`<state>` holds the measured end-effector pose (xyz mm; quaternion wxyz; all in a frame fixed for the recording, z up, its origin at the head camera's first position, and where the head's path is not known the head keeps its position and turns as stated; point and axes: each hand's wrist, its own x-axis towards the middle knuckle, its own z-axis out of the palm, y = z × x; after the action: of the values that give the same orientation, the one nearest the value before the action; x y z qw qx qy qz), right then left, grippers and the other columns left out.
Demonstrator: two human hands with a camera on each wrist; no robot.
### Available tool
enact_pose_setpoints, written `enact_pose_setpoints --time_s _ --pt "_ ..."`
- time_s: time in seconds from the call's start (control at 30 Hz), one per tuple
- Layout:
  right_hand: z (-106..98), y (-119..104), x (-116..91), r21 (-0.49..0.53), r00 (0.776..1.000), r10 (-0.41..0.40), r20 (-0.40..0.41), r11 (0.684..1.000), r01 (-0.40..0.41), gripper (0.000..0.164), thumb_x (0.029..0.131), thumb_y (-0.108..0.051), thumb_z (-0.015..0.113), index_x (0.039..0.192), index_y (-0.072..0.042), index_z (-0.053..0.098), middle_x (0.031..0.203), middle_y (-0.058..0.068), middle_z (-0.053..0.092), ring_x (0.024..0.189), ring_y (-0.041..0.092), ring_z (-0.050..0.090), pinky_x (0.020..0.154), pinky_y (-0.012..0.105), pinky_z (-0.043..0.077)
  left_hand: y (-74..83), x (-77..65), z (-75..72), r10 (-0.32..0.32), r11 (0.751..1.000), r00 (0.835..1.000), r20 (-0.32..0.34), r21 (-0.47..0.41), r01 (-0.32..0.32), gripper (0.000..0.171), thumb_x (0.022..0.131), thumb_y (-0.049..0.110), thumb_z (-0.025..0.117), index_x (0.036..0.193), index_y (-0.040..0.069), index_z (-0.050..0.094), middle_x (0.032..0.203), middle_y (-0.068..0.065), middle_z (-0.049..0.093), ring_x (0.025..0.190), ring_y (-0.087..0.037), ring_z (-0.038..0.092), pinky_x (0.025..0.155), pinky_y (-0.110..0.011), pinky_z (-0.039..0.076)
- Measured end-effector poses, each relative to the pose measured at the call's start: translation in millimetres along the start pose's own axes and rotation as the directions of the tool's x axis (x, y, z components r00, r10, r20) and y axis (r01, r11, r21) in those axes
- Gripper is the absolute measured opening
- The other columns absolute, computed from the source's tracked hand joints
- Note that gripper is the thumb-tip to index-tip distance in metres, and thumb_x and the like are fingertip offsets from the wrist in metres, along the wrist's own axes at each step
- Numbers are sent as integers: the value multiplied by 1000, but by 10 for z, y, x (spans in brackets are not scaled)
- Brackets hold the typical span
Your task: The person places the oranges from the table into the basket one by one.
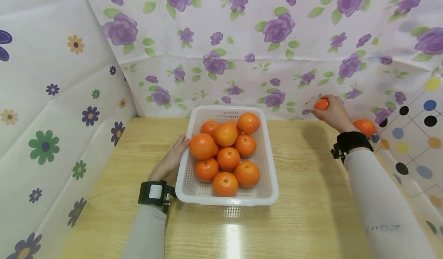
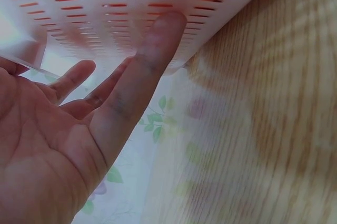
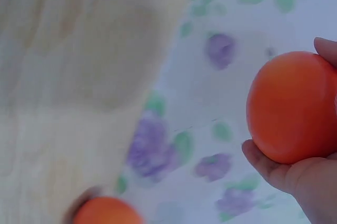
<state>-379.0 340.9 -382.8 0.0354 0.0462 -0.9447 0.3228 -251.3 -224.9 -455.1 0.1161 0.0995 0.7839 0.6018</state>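
Out to the right, my right hand (image 1: 333, 112) grips an orange (image 3: 292, 108) between thumb and fingers, held up off the table near the back wall. A second orange (image 1: 365, 127) lies by the right wall, behind that wrist. In front of me stands a white plastic basket (image 1: 273, 174) with slotted sides, holding several oranges (image 1: 228, 158), some piled on others. At its left side is my left hand (image 1: 176, 151). The left wrist view shows its fingers (image 2: 131, 84) extended, with one fingertip against the slotted outer wall.
A light wood table (image 1: 301, 213) carries the basket. Purple-flowered cloth (image 1: 214, 62) hangs along the table's back edge. Patterned sheets rise at the left (image 1: 62, 97) and at the right (image 1: 415, 147).
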Motion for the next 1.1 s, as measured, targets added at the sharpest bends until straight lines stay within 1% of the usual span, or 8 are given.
enact_pose_setpoints --time_s 0.07,0.17,0.27,0.43,0.57,0.67,0.93,1.1 --pt "-6 -126 -8 24 1000 -7 -1 1000 7 77 101 -42 66 155 1 33 145 35 31 119 48 46 90 59 49 0 -9 -4 -3 1000 1000 3 6 3 53 115 46 25 156 12 26 145 -26 47 114 -35 64 88 -45 60" --pt "-14 -277 -18 28 1000 -11 -8 1000 12 80 100 -47 66 157 -2 33 146 33 32 121 48 47 92 60 49 -8 -9 -2 -8 1000 1000 4 -2 8 53 115 46 24 155 13 27 145 -25 48 114 -35 64 88 -45 60" --pt "-12 -391 -26 51 1000 -28 -6 998 28 79 100 -45 68 158 -2 33 149 33 31 124 49 46 95 62 48 -11 -4 0 -10 1000 1000 3 -9 10 53 115 47 25 155 13 27 145 -26 48 114 -35 65 88 -46 61" --pt "10 -492 -35 73 999 -42 6 996 42 78 101 -41 68 158 -2 32 149 33 29 127 51 45 99 65 47 -10 -2 3 -17 1000 1000 -2 -14 17 52 114 47 25 155 14 27 146 -26 48 114 -37 65 87 -47 61" --pt "32 -548 -38 75 999 -45 14 996 44 77 101 -40 68 158 -2 33 151 33 30 128 50 45 100 65 47 -6 -9 -1 -16 1000 1000 2 -21 16 53 115 46 25 156 14 27 146 -27 47 115 -37 65 88 -48 61" --pt "39 -636 -47 82 998 -61 23 995 58 76 101 -39 69 158 -3 33 153 32 29 129 49 45 99 64 48 -6 -12 -11 -14 1000 1000 7 -21 14 53 115 46 25 157 14 25 147 -27 47 115 -37 65 87 -47 61" --pt "103 -1006 -25 161 991 -129 24 979 123 73 100 -36 70 158 -7 35 155 26 32 130 44 47 93 57 52 -3 -5 -12 -9 1000 1000 -2 -16 9 52 115 44 25 156 13 26 144 -28 48 111 -37 66 85 -47 62" --pt "218 -1250 -9 195 985 -166 53 969 152 71 100 -32 70 156 -6 37 155 25 34 132 43 46 101 59 47 4 -16 0 -8 1000 1000 3 -4 8 53 115 46 25 156 13 26 144 -28 48 112 -37 66 86 -47 62"
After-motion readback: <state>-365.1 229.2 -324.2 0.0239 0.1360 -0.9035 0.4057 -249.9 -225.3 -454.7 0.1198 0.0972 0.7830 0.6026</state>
